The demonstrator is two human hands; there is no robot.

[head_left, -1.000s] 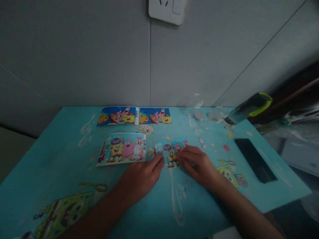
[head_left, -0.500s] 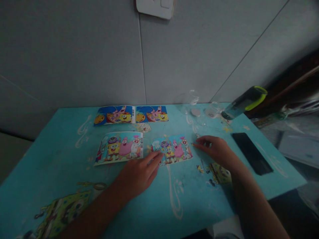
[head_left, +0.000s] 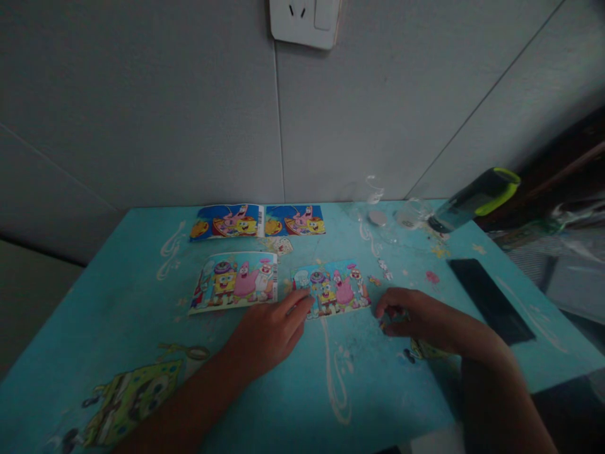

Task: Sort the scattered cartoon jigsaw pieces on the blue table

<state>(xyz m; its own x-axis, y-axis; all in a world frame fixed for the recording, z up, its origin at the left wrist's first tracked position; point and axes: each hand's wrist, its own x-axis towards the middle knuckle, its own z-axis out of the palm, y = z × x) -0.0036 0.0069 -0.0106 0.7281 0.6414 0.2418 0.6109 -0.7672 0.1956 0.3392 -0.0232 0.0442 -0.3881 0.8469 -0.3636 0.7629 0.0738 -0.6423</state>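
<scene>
My left hand [head_left: 269,331] lies with its fingers stretched out, the fingertips on the lower left part of a cartoon picture card [head_left: 341,295]. To the right of that card, my right hand [head_left: 406,312] is low over the table with fingers curled and thumb close to them. Whatever may be between those fingertips is too small and dark to make out. A slightly larger sheet [head_left: 236,282] with the same cartoon scene and a barcode strip sits left of the card. The right hand partly covers a yellow cartoon print on the tablecloth.
Behind are a blue cartoon sheet [head_left: 227,221] and a matching blue card [head_left: 295,219]. Clear plastic containers [head_left: 375,189] and a dark bottle with a lime-green rim [head_left: 472,200] stand at the back right. A black flat object [head_left: 489,299] lies at the right. A wall socket [head_left: 305,22] is above.
My right hand has moved from beside the card's right edge toward me, its fingers curling more. My left hand stays on the card. The view has tilted slightly upward.
</scene>
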